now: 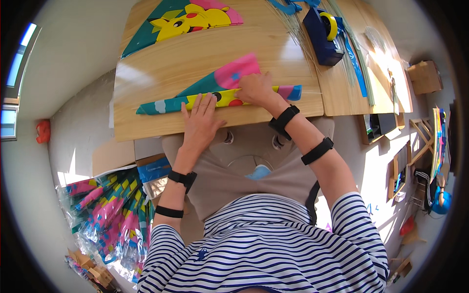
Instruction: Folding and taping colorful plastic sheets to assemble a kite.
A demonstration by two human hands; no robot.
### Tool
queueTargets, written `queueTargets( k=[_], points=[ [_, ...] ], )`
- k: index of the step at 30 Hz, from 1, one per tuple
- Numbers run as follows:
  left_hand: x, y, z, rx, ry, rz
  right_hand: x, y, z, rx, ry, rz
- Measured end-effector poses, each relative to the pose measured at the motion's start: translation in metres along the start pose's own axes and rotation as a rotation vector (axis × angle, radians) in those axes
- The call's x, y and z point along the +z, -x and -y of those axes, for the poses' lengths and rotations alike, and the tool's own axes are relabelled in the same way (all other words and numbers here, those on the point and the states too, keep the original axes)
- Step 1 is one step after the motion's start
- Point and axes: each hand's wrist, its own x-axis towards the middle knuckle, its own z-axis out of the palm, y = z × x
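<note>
A brightly printed kite [195, 90], in teal, pink and yellow, lies partly rolled or folded along the table's near edge. A loose pink and teal flap stands out on its far side. My left hand [201, 116] lies on the near strip, fingers stretched flat over it. Further right, my right hand [256, 90] has its fingers curled down onto the kite beside the pink flap; its fingertips are partly hidden. A second kite [195, 22], with a yellow cartoon animal on it, is spread out toward the far left of the table.
A dark blue tape dispenser [322, 41] with yellow tape stands at the far right, beside thin rods [349, 53] and blue strips. The wooden table [161, 128] ends just before my lap. Wrapped kites [110, 215] are piled low on the left. A cardboard box [425, 77] sits at right.
</note>
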Motion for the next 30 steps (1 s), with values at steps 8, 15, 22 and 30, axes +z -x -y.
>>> queueTargets(
  k=[8, 15, 22, 30],
  points=[
    [0.002, -0.002, -0.003, -0.012, 0.009, -0.007, 0.011, 0.014, -0.019, -0.070, -0.171, -0.265],
    [0.002, 0.000, -0.001, -0.016, 0.010, -0.016, 0.012, 0.051, -0.014, -0.203, -0.036, -0.512],
    [0.003, 0.001, -0.002, 0.005, 0.020, -0.053, 0.060, 0.074, -0.009, -0.360, -0.070, -0.475],
    [0.004, 0.009, 0.010, -0.029, 0.007, -0.021, 0.060, 0.070, -0.009, -0.345, -0.032, -0.459]
  ],
)
